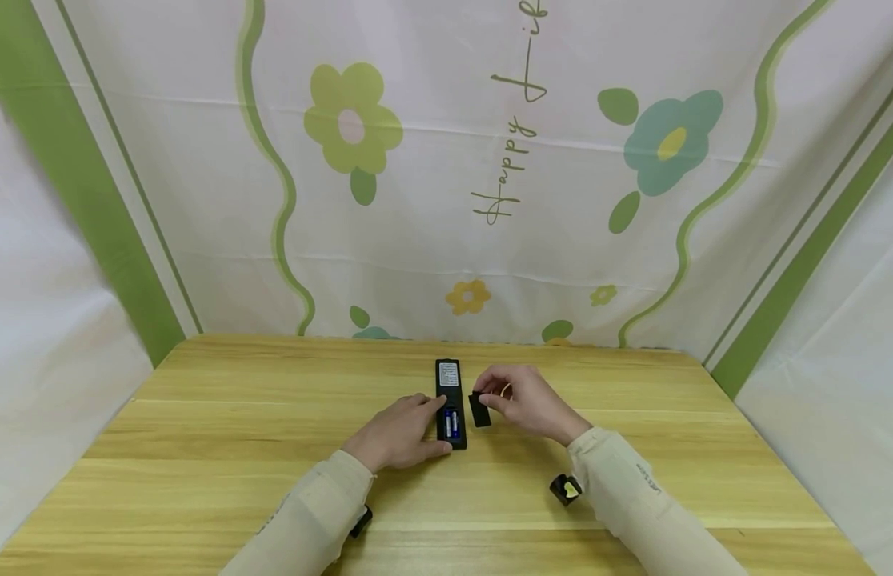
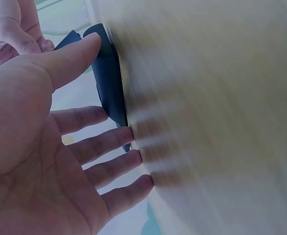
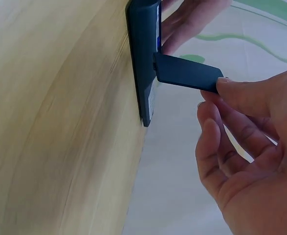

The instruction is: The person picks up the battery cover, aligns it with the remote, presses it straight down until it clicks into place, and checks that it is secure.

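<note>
A black remote control (image 1: 450, 392) lies back side up on the table, its battery compartment uncovered with two blue batteries (image 1: 451, 424) inside. My left hand (image 1: 402, 432) touches the remote's left side, thumb at the near end and a fingertip farther up; in the left wrist view the fingers of this hand (image 2: 60, 147) are nearly straight against the remote (image 2: 109, 78) and table. Just right of the remote, my right hand (image 1: 522, 400) pinches a thin black cover (image 1: 480, 410) by its far end. The right wrist view shows the cover (image 3: 189, 73) between thumb and fingers of that hand (image 3: 260, 127).
A small black object with a yellow patch (image 1: 565, 489) sits on the table (image 1: 202, 448) by the right sleeve. Another black object (image 1: 361, 522) is partly hidden beside the left sleeve. A white curtain with printed flowers (image 1: 432, 200) hangs behind the table's far edge.
</note>
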